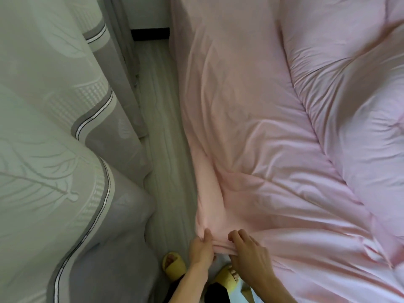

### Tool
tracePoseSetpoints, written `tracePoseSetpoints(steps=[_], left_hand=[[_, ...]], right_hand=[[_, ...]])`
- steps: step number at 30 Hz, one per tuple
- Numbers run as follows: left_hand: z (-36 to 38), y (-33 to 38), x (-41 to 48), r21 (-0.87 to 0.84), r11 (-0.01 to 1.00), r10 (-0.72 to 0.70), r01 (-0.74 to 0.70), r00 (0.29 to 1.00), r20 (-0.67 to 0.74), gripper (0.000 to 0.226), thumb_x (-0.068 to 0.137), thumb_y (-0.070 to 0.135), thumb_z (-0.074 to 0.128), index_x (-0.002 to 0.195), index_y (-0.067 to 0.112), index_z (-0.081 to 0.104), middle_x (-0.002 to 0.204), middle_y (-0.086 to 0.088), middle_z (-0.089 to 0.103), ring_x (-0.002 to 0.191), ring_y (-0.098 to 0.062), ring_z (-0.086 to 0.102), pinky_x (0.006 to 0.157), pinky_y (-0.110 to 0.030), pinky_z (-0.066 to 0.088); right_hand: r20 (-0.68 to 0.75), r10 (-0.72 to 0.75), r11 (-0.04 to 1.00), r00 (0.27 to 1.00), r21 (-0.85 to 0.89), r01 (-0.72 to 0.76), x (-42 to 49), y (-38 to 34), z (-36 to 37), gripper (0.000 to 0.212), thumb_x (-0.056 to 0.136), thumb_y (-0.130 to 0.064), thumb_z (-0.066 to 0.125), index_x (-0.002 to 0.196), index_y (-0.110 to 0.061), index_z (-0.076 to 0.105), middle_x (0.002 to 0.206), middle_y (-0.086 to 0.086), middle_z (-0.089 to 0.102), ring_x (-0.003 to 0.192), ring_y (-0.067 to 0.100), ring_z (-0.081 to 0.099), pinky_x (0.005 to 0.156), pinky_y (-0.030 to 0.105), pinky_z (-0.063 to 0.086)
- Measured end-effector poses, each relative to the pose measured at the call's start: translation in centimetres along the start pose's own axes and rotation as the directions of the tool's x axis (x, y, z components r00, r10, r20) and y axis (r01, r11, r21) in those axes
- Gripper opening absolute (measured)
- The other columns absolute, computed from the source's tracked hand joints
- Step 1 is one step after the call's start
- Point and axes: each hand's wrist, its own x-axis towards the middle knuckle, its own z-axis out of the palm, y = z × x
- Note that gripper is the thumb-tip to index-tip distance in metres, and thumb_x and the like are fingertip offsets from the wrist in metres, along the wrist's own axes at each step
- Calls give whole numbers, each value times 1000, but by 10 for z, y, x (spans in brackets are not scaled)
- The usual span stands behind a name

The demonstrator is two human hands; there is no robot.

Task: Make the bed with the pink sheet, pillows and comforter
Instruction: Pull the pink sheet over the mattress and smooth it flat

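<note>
Single view only, head-worn and wide-angle, so no second view shares the scene. The camera sits above the bed's side edge and points steeply down, almost at the person's own feet: yellow slippers (173, 266) show at the bottom edge and forearms enter from bottom centre. Range is close. Left hand (202, 248) and right hand (249, 252) sit low in frame, just beside each other, gripping the pink bedding (262, 149) at its edge. The view faces along the bed's side. Bedding fills the right half up to the top edge. A narrow floor (161, 127) strip runs up the middle to a dark baseboard (150, 33). The curtain (54, 106) fills the left, very near the lens. Lines bend at the borders, and the picture is slightly blurred.
</note>
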Motion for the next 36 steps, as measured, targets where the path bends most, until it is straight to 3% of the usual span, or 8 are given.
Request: tracePoseSetpoints(steps=[5,10,15,19,25,27,32,36], left_hand=[[-34,-16,11,257,959,190,-121,946,-263,57,101,47,36,108,-3,61,104,-20,68,97,-33,63,77,-31,46],[-59,-42,49,-58,995,50,-78,921,-386,61,96,53,44,114,-4,60,113,-26,64,101,-40,63,91,-47,52],[-7,-72,11,-208,976,-43,58,996,79,66,80,73,54,107,14,64,103,-6,66,95,-25,62,83,-40,50],[62,-103,-46,-65,995,-31,71,880,474,59,71,73,63,110,28,66,113,7,67,109,-12,56,92,-40,42],[116,-134,-71,-162,985,52,56,801,596,67,72,64,73,119,17,69,110,-4,72,102,-21,66,85,-35,51],[122,-148,-77,-138,988,33,68,784,620,66,74,63,72,119,15,69,115,-10,70,110,-26,65,98,-39,50],[132,-198,-102,60,994,60,-96,896,440,44,84,46,69,117,17,64,106,-7,73,101,-27,68,91,-42,54],[133,-228,-113,104,994,8,-30,978,211,36,91,33,62,116,7,61,114,-13,68,106,-31,64,91,-38,52]], right_hand=[[-124,80,976,989,-191,-103,-19,55,12,67,34,-4,80,89,-18,45,76,3,58,65,29,58,37,35,45],[-114,246,958,962,-121,-260,-51,100,8,39,52,-8,78,83,-14,56,81,6,59,68,31,56,49,39,48],[-92,339,896,936,334,-292,-64,98,1,15,84,-7,57,85,-21,54,82,0,63,71,26,59,60,35,46],[6,200,848,980,500,-176,-92,104,-4,21,93,-8,51,79,-20,61,73,-5,64,70,16,58,64,23,41],[37,214,703,976,688,-180,-128,130,-5,30,96,-8,49,77,-23,66,74,-9,65,75,12,56,64,16,39],[65,204,697,977,691,-191,-142,136,-1,26,98,-12,49,86,-23,68,84,-11,67,80,9,57,68,17,40],[86,334,575,938,770,-276,-189,165,33,13,96,-24,56,101,-30,66,99,-19,66,93,4,59,76,15,40],[39,624,513,781,733,-447,-218,202,63,12,95,-35,58,102,-26,60,104,-5,68,84,8,59,82,30,49]])
